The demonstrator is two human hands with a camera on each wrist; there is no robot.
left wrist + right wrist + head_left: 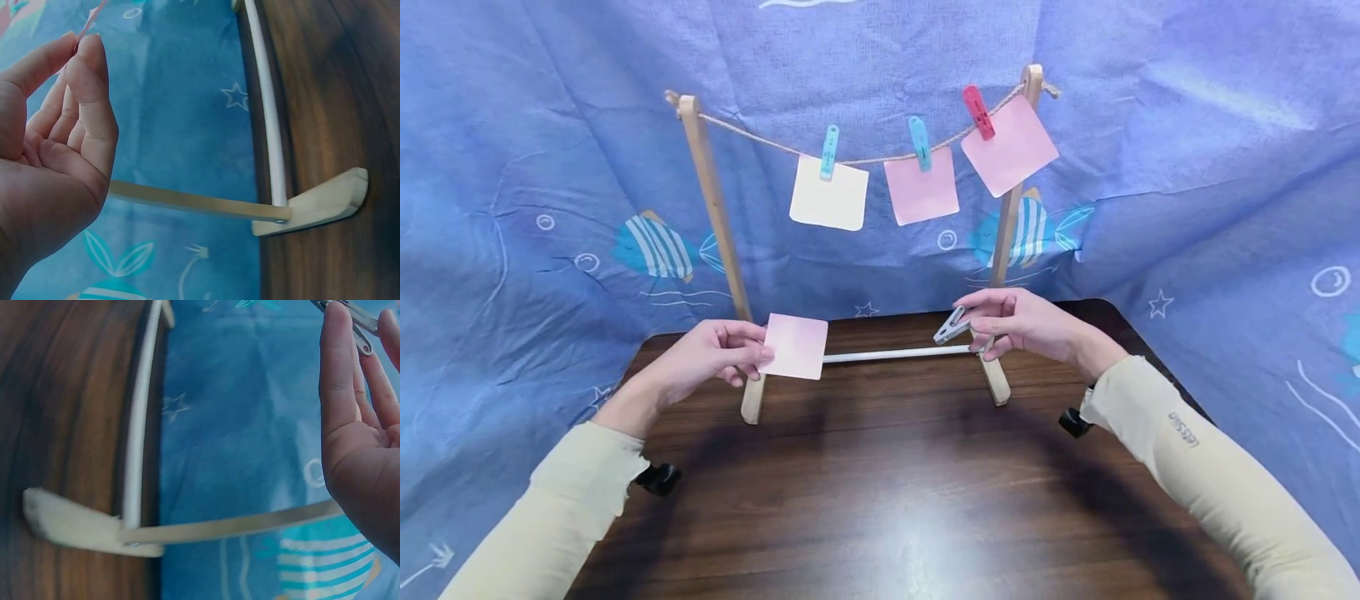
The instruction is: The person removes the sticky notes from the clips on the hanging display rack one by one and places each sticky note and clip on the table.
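Observation:
My left hand [718,354] pinches a pale pink square of paper [797,346] by its left edge, near the rack's left post. In the left wrist view the paper [94,17] shows almost edge-on between thumb and fingertips. My right hand [1018,325] holds a grey clothespin [952,326] by its handle end, in front of the right post, its tip pointing left and down. On the string [748,133] above hang a white paper [829,200] under a blue clothespin [829,152], a pink paper [922,193] under another blue clothespin [919,143], and a tilted pink paper [1018,150] under a red clothespin [978,112].
The wooden rack's left post [715,208] and right post [1009,225] stand on short feet, joined low down by a white rod [898,356]. The dark wooden table [880,467] lies beneath. Behind it hangs a blue fish-print cloth [865,267].

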